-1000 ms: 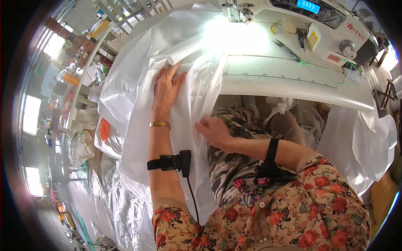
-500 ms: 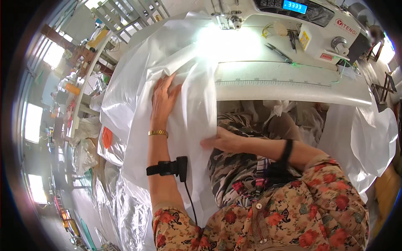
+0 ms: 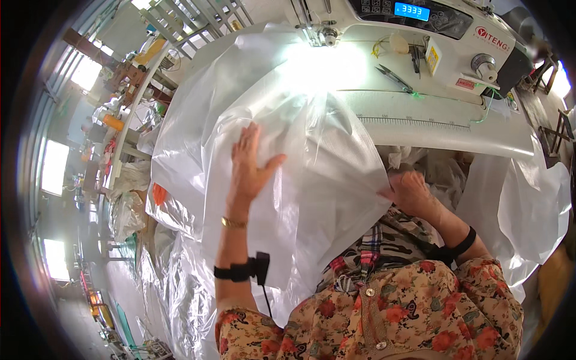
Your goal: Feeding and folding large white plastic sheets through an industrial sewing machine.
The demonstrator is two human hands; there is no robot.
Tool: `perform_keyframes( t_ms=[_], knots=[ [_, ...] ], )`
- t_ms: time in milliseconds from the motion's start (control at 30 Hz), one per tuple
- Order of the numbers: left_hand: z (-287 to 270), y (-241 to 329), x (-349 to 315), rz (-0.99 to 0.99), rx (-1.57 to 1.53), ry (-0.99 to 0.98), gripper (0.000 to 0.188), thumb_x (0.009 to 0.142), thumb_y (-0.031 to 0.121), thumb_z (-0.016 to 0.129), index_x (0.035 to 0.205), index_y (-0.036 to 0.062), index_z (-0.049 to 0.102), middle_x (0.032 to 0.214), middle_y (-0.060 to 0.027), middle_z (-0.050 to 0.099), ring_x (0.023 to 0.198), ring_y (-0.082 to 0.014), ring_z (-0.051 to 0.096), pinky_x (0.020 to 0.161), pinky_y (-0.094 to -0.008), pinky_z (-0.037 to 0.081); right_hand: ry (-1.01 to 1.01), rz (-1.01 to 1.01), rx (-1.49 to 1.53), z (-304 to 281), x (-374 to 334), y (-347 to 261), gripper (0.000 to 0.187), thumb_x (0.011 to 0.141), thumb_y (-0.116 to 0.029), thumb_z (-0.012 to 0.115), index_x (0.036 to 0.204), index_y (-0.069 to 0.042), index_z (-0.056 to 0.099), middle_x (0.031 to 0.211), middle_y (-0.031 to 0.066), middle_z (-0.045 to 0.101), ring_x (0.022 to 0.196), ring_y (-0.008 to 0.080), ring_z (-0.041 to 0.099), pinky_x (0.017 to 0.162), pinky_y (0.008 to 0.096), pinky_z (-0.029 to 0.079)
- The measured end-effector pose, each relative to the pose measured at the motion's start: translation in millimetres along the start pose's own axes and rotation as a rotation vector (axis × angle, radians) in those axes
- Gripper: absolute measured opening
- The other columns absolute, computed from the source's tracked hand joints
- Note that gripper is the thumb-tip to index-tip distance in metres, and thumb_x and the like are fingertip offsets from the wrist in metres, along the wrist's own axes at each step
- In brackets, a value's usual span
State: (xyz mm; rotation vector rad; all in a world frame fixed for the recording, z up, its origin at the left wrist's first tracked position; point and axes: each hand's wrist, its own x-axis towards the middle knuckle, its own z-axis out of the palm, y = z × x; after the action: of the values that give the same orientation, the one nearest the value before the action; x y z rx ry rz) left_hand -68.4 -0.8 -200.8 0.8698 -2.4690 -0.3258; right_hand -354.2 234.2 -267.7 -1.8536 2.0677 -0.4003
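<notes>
A large sheet of whitish translucent plastic (image 3: 336,162) spreads from under the lit needle area of a sewing machine (image 3: 414,24) down over my lap. On its left part lies my left hand (image 3: 251,165), fingers stretched and thumb spread, palm down over the plastic. My right hand (image 3: 409,192) is closed on the sheet's right edge, pulling it taut to the right; its fingertips are slightly blurred. Folds fan out from the bright spot below the machine head, where glare hides the needle.
Thread snips (image 3: 394,79) and a small dark tool (image 3: 416,59) lie on the white machine table (image 3: 444,135), which has a ruler scale along its front. More plastic sheeting (image 3: 516,204) hangs at the right. A grey metal rack (image 3: 201,27) stands at the far left.
My right hand has moved right, drawing the sheet's edge across my lap and over part of the ruler. My left hand has shifted slightly right and nearer me, fingers more stretched.
</notes>
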Motion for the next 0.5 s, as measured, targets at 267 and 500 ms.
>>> perform_keyframes(
  t_ms=[267,500],
  knots=[
    [44.3,111.8,-72.6,-0.105,0.281,-0.150,0.080,0.079,0.007,0.060,0.150,0.0030,0.025,0.159,-0.0184,0.015,0.147,-0.0362,0.014,0.113,-0.0607,0.011,0.162,-0.264,0.431,-1.2,50.0,-81.6,0.032,0.088,-0.030,0.065,0.094,0.001,0.060,0.080,0.0185,0.065,0.076,0.0341,0.065,0.066,0.0448,0.048],
    [28.8,96.4,-119.8,-0.216,0.361,0.027,0.063,0.080,-0.006,0.051,0.142,0.0016,0.039,0.143,-0.0179,0.041,0.127,-0.0354,0.045,0.103,-0.0478,0.037,-0.017,0.242,1.417,19.6,85.7,-120.2,0.048,0.088,-0.032,0.068,0.121,0.000,0.056,0.086,0.0069,0.066,0.078,0.0160,0.063,0.063,0.0318,0.046]
  ],
)
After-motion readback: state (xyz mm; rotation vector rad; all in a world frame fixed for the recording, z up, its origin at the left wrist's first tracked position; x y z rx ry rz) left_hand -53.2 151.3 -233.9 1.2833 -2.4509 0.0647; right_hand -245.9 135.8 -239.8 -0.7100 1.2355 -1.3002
